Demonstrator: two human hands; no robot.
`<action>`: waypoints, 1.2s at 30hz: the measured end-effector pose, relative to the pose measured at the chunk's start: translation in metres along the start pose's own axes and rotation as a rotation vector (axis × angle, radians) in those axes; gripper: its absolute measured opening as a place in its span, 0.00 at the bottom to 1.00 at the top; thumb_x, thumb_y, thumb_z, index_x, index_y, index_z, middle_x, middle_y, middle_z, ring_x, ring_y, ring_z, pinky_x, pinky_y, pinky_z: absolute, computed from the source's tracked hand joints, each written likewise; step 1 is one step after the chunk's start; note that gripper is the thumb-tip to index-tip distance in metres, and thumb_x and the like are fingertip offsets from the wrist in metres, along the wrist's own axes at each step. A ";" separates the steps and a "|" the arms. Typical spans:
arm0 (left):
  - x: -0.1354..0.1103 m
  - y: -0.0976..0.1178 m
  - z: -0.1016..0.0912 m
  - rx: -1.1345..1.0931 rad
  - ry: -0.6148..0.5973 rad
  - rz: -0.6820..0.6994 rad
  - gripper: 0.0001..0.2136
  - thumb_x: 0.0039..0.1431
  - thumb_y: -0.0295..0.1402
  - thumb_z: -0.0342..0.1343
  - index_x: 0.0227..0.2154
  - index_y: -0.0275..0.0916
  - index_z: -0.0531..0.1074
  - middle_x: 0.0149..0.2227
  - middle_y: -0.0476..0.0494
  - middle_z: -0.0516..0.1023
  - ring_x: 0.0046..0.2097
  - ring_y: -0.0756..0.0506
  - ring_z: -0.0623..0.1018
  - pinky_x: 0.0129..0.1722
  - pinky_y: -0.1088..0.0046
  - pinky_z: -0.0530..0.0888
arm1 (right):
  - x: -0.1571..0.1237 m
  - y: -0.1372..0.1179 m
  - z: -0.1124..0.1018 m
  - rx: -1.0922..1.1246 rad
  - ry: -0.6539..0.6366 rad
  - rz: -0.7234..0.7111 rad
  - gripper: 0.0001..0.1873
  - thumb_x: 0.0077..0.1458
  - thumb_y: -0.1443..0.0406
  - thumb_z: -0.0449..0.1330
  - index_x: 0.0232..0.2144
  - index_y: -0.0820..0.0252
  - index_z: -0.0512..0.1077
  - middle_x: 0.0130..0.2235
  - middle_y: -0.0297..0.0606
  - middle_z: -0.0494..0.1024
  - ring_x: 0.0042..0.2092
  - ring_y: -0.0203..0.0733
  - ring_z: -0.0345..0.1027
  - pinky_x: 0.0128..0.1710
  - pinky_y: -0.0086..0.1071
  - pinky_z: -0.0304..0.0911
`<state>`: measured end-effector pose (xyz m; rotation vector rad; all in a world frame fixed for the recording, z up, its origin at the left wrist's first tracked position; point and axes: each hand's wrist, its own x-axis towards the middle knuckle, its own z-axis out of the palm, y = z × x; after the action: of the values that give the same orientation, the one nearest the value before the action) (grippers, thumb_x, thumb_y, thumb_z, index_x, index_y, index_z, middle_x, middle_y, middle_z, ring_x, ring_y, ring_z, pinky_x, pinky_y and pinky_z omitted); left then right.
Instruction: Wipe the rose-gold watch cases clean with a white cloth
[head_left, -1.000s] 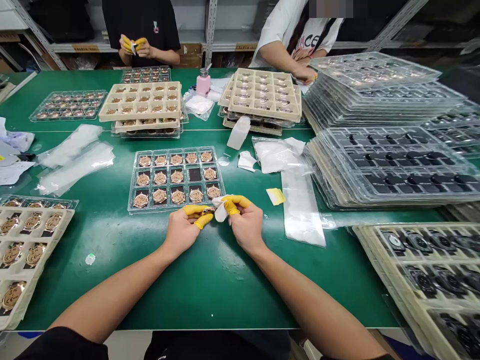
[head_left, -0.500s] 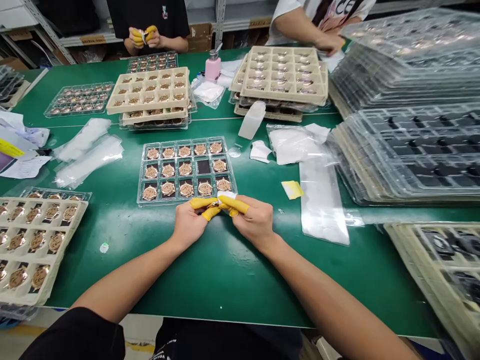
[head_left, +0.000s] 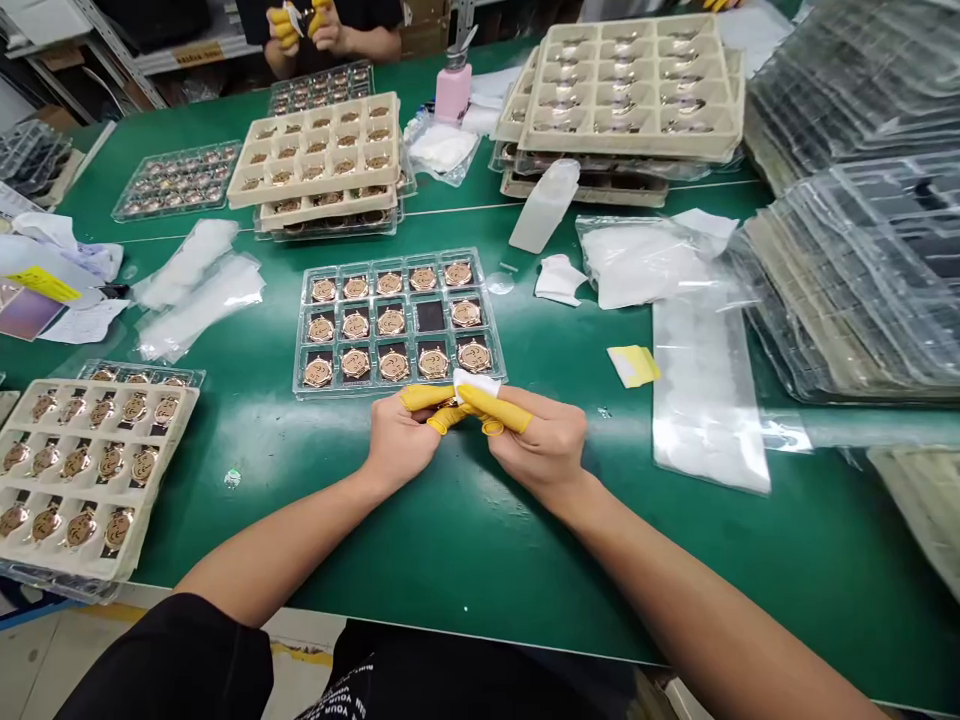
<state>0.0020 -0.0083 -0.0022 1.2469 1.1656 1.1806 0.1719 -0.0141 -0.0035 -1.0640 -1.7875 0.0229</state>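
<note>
My left hand, with yellow finger cots on its fingertips, pinches a rose-gold watch case, mostly hidden by the fingers. Closed on a folded white cloth, my right hand presses it against the watch case; it wears yellow finger cots too. Both hands meet just in front of a clear plastic tray. Rose-gold watch cases lie face down on dark pads in its compartments. One compartment in the middle row shows only its dark pad.
Beige trays of watch cases stand at left, with more stacks behind. Tall stacks of clear trays rise at right. White wipes, a plastic sleeve and a pink bottle lie around. A co-worker's hands work opposite.
The camera view has shifted, so most things sit farther right in the picture. My hands stay together on the watch case and cloth, with little visible change in grip.
</note>
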 end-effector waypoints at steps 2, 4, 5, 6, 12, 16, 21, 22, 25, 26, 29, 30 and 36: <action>0.002 0.001 0.002 -0.046 0.015 -0.033 0.10 0.50 0.32 0.69 0.36 0.39 0.84 0.41 0.43 0.86 0.44 0.43 0.85 0.49 0.65 0.82 | 0.001 -0.002 0.003 0.065 0.023 0.093 0.23 0.51 0.76 0.57 0.41 0.51 0.84 0.38 0.33 0.87 0.34 0.38 0.80 0.31 0.29 0.73; 0.003 0.002 0.003 -0.085 0.040 -0.062 0.11 0.48 0.35 0.71 0.36 0.39 0.84 0.41 0.43 0.87 0.45 0.42 0.85 0.49 0.64 0.83 | 0.001 -0.004 0.006 0.133 0.017 0.241 0.19 0.53 0.74 0.58 0.40 0.51 0.84 0.37 0.32 0.86 0.35 0.39 0.81 0.32 0.30 0.74; 0.004 0.003 0.003 -0.106 0.053 -0.071 0.12 0.47 0.35 0.72 0.36 0.39 0.84 0.41 0.43 0.87 0.45 0.42 0.85 0.50 0.64 0.83 | 0.002 -0.005 0.007 0.162 0.008 0.308 0.18 0.54 0.73 0.59 0.39 0.51 0.84 0.36 0.32 0.86 0.34 0.38 0.80 0.31 0.30 0.73; 0.005 0.004 0.003 -0.124 0.060 -0.076 0.12 0.47 0.36 0.72 0.36 0.38 0.84 0.41 0.43 0.87 0.45 0.42 0.85 0.50 0.64 0.83 | 0.003 -0.004 0.008 0.182 -0.005 0.352 0.18 0.53 0.73 0.59 0.39 0.51 0.84 0.35 0.32 0.86 0.33 0.38 0.80 0.30 0.30 0.72; 0.010 0.006 0.002 -0.139 0.071 -0.116 0.16 0.44 0.39 0.75 0.35 0.38 0.82 0.40 0.43 0.86 0.44 0.42 0.85 0.51 0.62 0.82 | 0.009 0.013 -0.005 -0.092 -0.130 0.273 0.15 0.50 0.73 0.60 0.34 0.54 0.85 0.32 0.34 0.85 0.31 0.38 0.77 0.28 0.29 0.65; 0.015 0.005 0.000 -0.162 0.063 -0.105 0.20 0.43 0.41 0.76 0.37 0.37 0.80 0.39 0.44 0.85 0.43 0.44 0.84 0.49 0.64 0.81 | 0.011 0.011 -0.007 0.190 -0.112 0.485 0.12 0.56 0.68 0.61 0.37 0.53 0.84 0.33 0.33 0.85 0.31 0.37 0.76 0.27 0.30 0.67; 0.012 0.004 -0.005 -0.100 -0.127 -0.066 0.13 0.47 0.38 0.72 0.35 0.38 0.82 0.38 0.44 0.85 0.40 0.45 0.84 0.46 0.68 0.81 | 0.004 0.004 0.001 0.346 -0.123 0.390 0.14 0.57 0.68 0.61 0.40 0.51 0.84 0.36 0.33 0.85 0.33 0.38 0.78 0.32 0.33 0.73; 0.010 0.004 -0.006 -0.033 -0.145 -0.044 0.11 0.49 0.37 0.71 0.35 0.38 0.83 0.38 0.44 0.85 0.40 0.45 0.84 0.44 0.68 0.81 | 0.002 0.004 0.001 0.285 -0.139 0.299 0.15 0.57 0.69 0.60 0.40 0.50 0.84 0.38 0.33 0.86 0.36 0.39 0.79 0.35 0.33 0.74; 0.005 0.005 -0.007 0.223 -0.141 0.051 0.08 0.54 0.35 0.67 0.36 0.40 0.85 0.35 0.44 0.85 0.37 0.45 0.83 0.41 0.69 0.79 | -0.002 0.007 0.000 0.029 -0.201 0.097 0.19 0.54 0.72 0.57 0.41 0.49 0.84 0.40 0.33 0.86 0.36 0.37 0.78 0.33 0.30 0.69; 0.003 0.006 -0.006 0.286 -0.129 0.079 0.08 0.55 0.34 0.66 0.38 0.41 0.85 0.35 0.45 0.86 0.37 0.45 0.83 0.41 0.69 0.79 | -0.002 0.007 -0.001 -0.064 -0.205 0.072 0.20 0.53 0.73 0.57 0.41 0.50 0.84 0.39 0.33 0.86 0.34 0.36 0.77 0.31 0.29 0.66; 0.002 0.006 -0.003 0.295 -0.140 0.072 0.10 0.55 0.32 0.66 0.40 0.43 0.85 0.39 0.45 0.87 0.38 0.44 0.84 0.43 0.67 0.81 | 0.004 0.011 0.000 -0.253 -0.171 0.142 0.14 0.49 0.71 0.59 0.34 0.54 0.83 0.32 0.34 0.84 0.28 0.35 0.69 0.26 0.30 0.56; 0.003 0.006 -0.002 0.247 -0.157 0.026 0.10 0.53 0.32 0.66 0.39 0.42 0.85 0.39 0.44 0.87 0.39 0.44 0.84 0.43 0.67 0.81 | 0.008 0.014 0.001 -0.254 -0.141 0.230 0.10 0.50 0.70 0.60 0.31 0.55 0.82 0.30 0.35 0.83 0.27 0.35 0.67 0.25 0.30 0.54; 0.021 0.018 -0.007 -0.183 -0.166 -0.393 0.18 0.40 0.37 0.76 0.33 0.33 0.82 0.35 0.40 0.86 0.34 0.45 0.84 0.36 0.68 0.84 | 0.021 0.037 -0.005 0.492 0.051 0.902 0.18 0.53 0.50 0.66 0.28 0.59 0.78 0.21 0.31 0.72 0.19 0.30 0.53 0.18 0.28 0.50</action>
<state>-0.0038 0.0123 0.0157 0.9073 1.0903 0.8523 0.1970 0.0203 -0.0027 -1.3797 -1.0388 0.9199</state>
